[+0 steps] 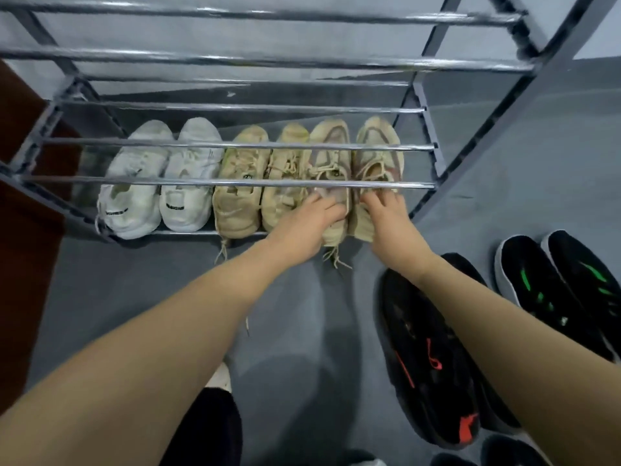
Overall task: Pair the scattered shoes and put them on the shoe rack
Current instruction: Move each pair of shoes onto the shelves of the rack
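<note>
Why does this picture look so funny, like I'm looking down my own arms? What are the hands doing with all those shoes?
The camera sits on a person's head and looks down, so you see their arms as if they were yours. In front is a metal shoe rack made of shiny bars. On its bottom shelf stand a white pair and a beige pair. The left hand and the right hand each hold the heel end of one shoe of a pinkish-beige pair, setting it on the shelf beside the others. On the grey floor to the right wait black shoes: one with red marks, a pair with green marks.
</note>
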Demonstrator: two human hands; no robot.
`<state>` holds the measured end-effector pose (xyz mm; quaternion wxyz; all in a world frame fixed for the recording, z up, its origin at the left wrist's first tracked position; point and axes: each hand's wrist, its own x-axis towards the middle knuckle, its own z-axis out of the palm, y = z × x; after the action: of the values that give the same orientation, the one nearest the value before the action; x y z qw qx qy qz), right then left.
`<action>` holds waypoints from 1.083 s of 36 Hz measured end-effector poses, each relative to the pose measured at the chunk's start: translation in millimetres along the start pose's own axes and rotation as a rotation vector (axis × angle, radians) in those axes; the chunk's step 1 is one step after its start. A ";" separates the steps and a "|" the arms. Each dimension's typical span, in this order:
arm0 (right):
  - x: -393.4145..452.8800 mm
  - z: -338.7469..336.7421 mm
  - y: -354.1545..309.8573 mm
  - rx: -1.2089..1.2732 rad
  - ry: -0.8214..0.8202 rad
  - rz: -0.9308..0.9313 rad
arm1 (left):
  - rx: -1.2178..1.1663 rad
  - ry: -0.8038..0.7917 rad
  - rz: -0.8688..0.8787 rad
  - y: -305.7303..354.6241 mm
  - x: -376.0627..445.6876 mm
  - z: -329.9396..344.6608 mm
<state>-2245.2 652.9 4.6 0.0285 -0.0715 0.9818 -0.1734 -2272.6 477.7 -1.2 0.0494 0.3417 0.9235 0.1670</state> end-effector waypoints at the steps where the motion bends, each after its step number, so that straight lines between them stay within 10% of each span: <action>1: 1.8 0.9 -1.3 -0.012 0.004 0.015 | -0.005 0.007 -0.008 -1.3 3.0 1.6; 31: 8.5 25.8 15.9 -0.216 -0.131 0.115 | 0.206 -0.122 -0.297 5.9 22.6 18.4; 39: 2.9 1.3 12.7 0.056 -0.110 0.181 | -0.067 -0.026 -0.300 3.9 21.8 8.8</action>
<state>-2249.6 663.8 -1.1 0.1000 0.0088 0.9760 -0.1931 -2285.0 497.1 -7.7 0.0972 0.2000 0.9574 0.1841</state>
